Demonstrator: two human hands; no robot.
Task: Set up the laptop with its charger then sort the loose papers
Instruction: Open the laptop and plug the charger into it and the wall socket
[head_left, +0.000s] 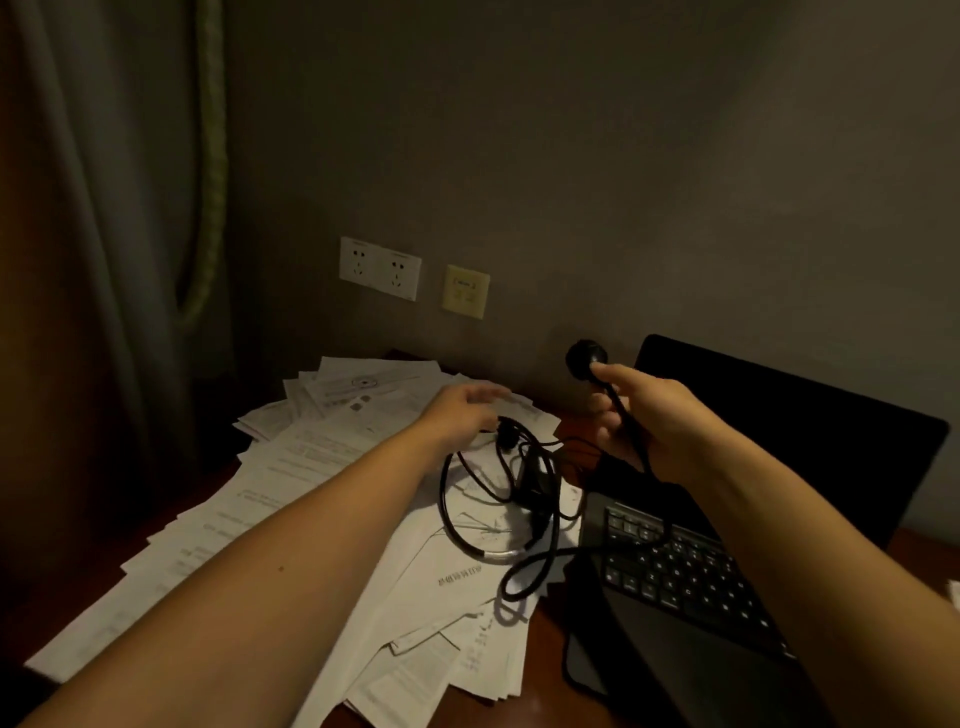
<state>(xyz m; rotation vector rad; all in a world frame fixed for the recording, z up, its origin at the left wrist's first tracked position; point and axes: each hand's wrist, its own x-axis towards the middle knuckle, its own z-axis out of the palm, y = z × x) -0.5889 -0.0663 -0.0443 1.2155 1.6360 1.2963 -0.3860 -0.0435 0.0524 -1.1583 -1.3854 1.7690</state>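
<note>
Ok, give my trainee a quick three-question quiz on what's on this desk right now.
1. True or false: the charger plug is already in the wall socket.
2. Which hand holds the plug? A) left B) right hand
3. Fill in: the coiled cable lies on the loose ____.
Key: 1 false, it is held up in the air, away from the wall. 2 B. 3 papers.

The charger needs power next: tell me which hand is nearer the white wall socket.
Left. The left hand hovers over the papers below the white wall socket; the right hand, gripping the plug, is farther right.
</note>
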